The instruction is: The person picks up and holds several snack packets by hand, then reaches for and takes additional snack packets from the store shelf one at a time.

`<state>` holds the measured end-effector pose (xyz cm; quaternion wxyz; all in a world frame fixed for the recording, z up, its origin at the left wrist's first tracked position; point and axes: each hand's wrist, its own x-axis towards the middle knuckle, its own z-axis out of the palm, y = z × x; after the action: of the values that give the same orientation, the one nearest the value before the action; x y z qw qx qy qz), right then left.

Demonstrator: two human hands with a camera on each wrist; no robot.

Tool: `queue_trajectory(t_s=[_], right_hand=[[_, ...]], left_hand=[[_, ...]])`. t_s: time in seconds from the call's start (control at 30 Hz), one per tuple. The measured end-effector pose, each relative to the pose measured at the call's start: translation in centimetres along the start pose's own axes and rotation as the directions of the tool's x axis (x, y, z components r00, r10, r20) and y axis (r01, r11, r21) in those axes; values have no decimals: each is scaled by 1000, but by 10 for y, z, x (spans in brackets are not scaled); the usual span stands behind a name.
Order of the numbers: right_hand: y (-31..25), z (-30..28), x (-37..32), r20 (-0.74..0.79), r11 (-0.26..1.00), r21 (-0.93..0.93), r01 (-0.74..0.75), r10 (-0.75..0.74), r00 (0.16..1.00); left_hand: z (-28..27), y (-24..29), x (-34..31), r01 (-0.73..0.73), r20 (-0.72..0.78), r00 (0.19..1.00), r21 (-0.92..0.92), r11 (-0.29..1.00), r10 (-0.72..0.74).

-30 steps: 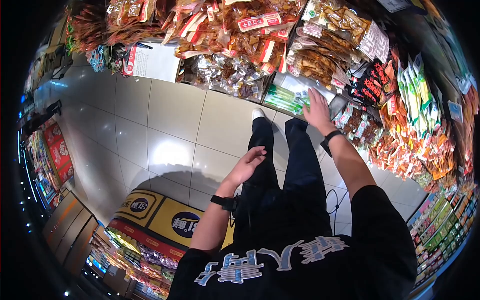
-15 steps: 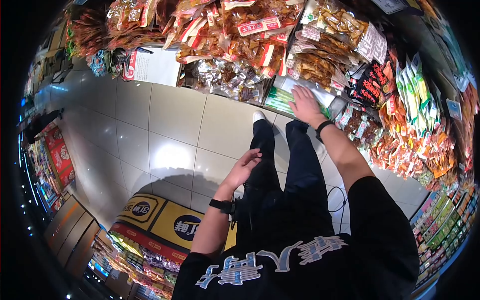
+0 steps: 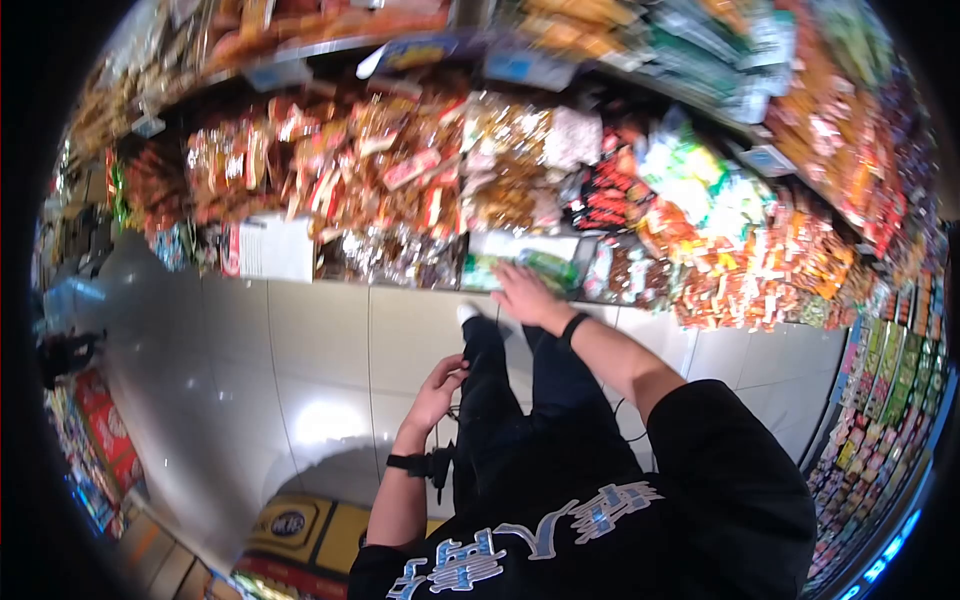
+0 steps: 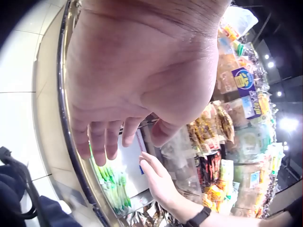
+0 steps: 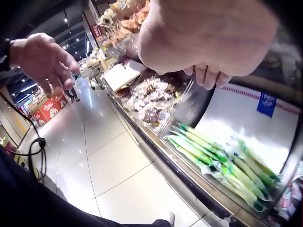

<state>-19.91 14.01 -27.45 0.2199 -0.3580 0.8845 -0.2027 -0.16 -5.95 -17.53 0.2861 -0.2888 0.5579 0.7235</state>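
Observation:
My right hand (image 3: 530, 296) is over the compartment of slim green-and-white packets (image 5: 222, 165), its fingers loosely extended in the head view. In the right wrist view its palm (image 5: 213, 38) fills the top, with the packets lying side by side below it and nothing in its grasp. White lining (image 5: 246, 118) with a blue label shows behind the packets. My left hand (image 3: 437, 392) hangs in front of my left leg with fingers relaxed, holding nothing. The left wrist view shows its palm (image 4: 142, 66) large, with the packets (image 4: 111, 184) beyond the fingertips.
Left of the green packets sits a compartment of shiny wrapped pieces (image 3: 390, 258), then a white sheet (image 3: 275, 248). Bagged brown snacks (image 3: 515, 205) and black-red packs (image 3: 605, 195) rise behind. Tiled floor (image 3: 320, 350) lies below, with a yellow-fronted display (image 3: 350, 535) behind me.
My right hand has moved left over the green packets. The head view has tilted up, bringing the upper shelf into sight and shifting the bins lower. My left hand stays relaxed.

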Motion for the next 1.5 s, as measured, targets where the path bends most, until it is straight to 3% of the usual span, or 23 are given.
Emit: queue_trajectory(t_s=[0.03,0.1,0.17,0.23,0.3,0.33,0.37,0.4,0.43,0.6,0.7,0.87,1.03,1.1,1.37,1.5], right_hand=[[-8,-26,-16,13,998,59,-1,0,1000],[-21,-72,-51,-173,994,73,85,-72,982],[-28,-121,-83,-281,993,83,82,-55,958],[-21,-169,-107,-475,994,-73,75,-101,874],[-4,-221,-115,-651,974,-228,8,-158,743],[-2,-249,-117,-706,969,-231,-88,-105,700],[13,-266,-117,-716,960,-196,-201,0,698],[33,-280,-112,-736,941,-246,-231,-26,677],[38,-295,-108,-723,937,-207,-281,47,689],[64,-312,-67,-555,845,-352,-403,158,817],[63,-308,-52,-524,808,-367,-461,230,820],[77,-310,-50,-590,842,-402,-360,62,805],[87,-313,-56,-496,792,-496,-356,78,865],[96,-306,-49,-546,759,-526,-384,45,837],[102,-334,-62,-559,946,-244,-216,45,828],[101,-341,-67,-574,964,-254,-77,-86,814]], left_hand=[[1,13,-4,-14,7,1000,19,1000,13],[2,36,-12,-62,26,998,77,995,61],[5,51,-15,-131,59,991,148,980,123],[8,66,-16,-202,105,977,204,958,184],[12,76,-20,-264,145,962,262,928,233],[16,83,-22,-278,155,958,286,917,242],[20,88,-23,-298,166,952,296,907,259],[23,93,-24,-316,175,946,307,898,273],[26,98,-26,-332,181,941,320,887,287],[60,116,-34,-329,132,944,336,882,302],[82,115,-32,-347,102,938,290,892,331],[125,107,-26,-365,46,929,266,892,366],[173,108,-23,-341,-38,932,248,907,361],[189,106,-22,-338,-55,930,270,902,364],[227,98,-20,-372,-25,920,261,891,391],[234,110,-26,-362,-76,912,314,878,404]])
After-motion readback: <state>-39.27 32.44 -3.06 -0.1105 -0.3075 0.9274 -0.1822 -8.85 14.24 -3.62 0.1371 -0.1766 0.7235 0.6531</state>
